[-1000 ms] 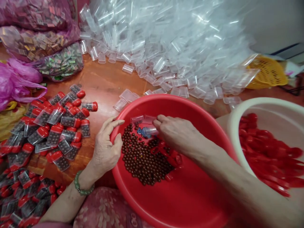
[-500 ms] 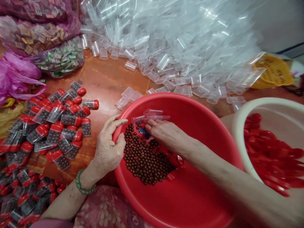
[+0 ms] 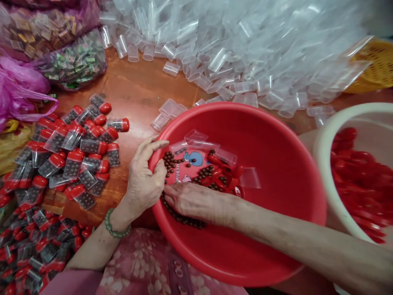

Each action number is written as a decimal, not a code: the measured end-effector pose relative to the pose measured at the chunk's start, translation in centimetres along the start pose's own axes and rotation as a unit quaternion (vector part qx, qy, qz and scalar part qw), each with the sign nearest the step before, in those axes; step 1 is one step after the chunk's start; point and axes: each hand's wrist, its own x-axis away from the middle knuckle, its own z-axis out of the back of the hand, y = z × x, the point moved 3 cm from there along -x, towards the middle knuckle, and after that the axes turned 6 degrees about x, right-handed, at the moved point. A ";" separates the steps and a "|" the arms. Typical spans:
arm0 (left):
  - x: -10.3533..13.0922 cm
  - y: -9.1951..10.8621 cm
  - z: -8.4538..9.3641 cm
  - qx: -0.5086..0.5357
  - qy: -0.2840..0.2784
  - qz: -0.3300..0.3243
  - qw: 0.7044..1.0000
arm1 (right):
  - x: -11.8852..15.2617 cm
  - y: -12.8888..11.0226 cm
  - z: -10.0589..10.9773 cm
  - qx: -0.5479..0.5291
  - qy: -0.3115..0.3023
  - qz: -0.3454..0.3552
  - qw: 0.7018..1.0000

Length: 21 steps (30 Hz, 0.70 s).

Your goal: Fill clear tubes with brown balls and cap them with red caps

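My left hand grips the left rim of a big red basin, thumb inside and fingers along the edge. Inside the basin, my right hand lies low by the left wall with its fingers curled down among small brown balls; its fingertips and anything in them are hidden. Beyond it show a printed blue figure on the basin floor, several clear plastic tubes and red caps. Some balls lie between these caps.
Filled tubes with red caps lie heaped at the left. A large pile of clear tubes covers the back. On the right stand a white tub of red caps and a yellow basket. Bags of small packets sit far left.
My right hand has moved from the clear tubes down and left into the balls, uncovering the printed figure. The balls are more spread out. My left hand stays on the rim.
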 end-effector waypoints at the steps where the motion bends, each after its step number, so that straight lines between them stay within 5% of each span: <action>1: 0.0 0.0 0.0 -0.002 0.002 0.000 1.000 | 0.2 -0.2 -0.1 -0.023 0.002 0.010 1.000; 6: 0.0 0.2 0.0 -0.007 0.001 0.000 1.000 | 1.6 0.1 -0.7 -0.200 0.018 0.020 0.979; 13: -0.1 0.1 0.1 -0.054 0.005 -0.007 0.999 | 2.4 1.2 0.0 -0.507 0.086 -0.002 0.857; 18: 0.3 2.3 1.0 -0.155 0.005 -0.094 0.983 | 4.1 2.0 2.2 -0.561 0.143 -0.011 0.815; 21: 1.2 4.4 1.5 -0.112 -0.073 -0.078 0.988 | 5.8 2.4 3.6 -0.559 0.186 -0.039 0.807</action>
